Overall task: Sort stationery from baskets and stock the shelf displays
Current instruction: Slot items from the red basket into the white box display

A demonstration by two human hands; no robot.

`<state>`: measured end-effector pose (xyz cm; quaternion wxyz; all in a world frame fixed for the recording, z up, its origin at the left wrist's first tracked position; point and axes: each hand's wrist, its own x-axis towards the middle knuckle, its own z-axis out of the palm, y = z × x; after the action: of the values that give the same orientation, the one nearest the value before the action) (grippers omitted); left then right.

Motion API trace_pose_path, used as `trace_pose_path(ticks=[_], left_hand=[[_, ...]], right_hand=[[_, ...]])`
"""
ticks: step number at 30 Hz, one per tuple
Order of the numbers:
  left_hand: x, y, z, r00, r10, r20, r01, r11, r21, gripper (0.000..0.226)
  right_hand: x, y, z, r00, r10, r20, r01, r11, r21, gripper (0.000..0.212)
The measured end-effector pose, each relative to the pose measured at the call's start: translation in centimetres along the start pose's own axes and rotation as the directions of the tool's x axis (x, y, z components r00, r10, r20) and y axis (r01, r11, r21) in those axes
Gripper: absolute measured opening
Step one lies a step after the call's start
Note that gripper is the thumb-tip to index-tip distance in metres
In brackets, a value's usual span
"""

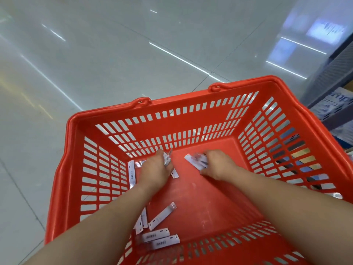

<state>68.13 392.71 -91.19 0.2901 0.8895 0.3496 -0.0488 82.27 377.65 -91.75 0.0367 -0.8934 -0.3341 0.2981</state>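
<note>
A red plastic basket (191, 104) stands on the floor below me, and both my arms reach down into it. My left hand (155, 168) grips a few small white stationery packets (167, 159) near the far left of the basket floor. My right hand (215, 163) holds a bundle of white packets (196, 160) near the far middle. Several more loose white packets (161, 217) lie on the basket floor near me, and one packet (131, 174) leans against the left wall.
Glossy pale floor tiles (95, 64) spread out to the left and beyond the basket. A grey shelf unit (332, 73) with printed boxes (334, 106) stands at the right edge. Other goods show through the basket's right wall.
</note>
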Motion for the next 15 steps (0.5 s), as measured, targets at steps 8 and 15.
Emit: trace_pose_path(ticks=[8, 15], left_hand=[[0.5, 1.6, 1.3, 0.995, -0.104, -0.003, 0.104, 0.986, 0.13, 0.047], [0.6, 3.4, 1.8, 0.978, -0.206, 0.03, 0.207, 0.978, -0.028, 0.049]], right_hand=[[-2.0, 0.3, -1.5, 0.973, 0.095, 0.208, -0.155, 0.942, 0.296, 0.014], [-4.4, 0.1, -5.4, 0.967, 0.04, 0.253, -0.202, 0.727, 0.656, 0.008]])
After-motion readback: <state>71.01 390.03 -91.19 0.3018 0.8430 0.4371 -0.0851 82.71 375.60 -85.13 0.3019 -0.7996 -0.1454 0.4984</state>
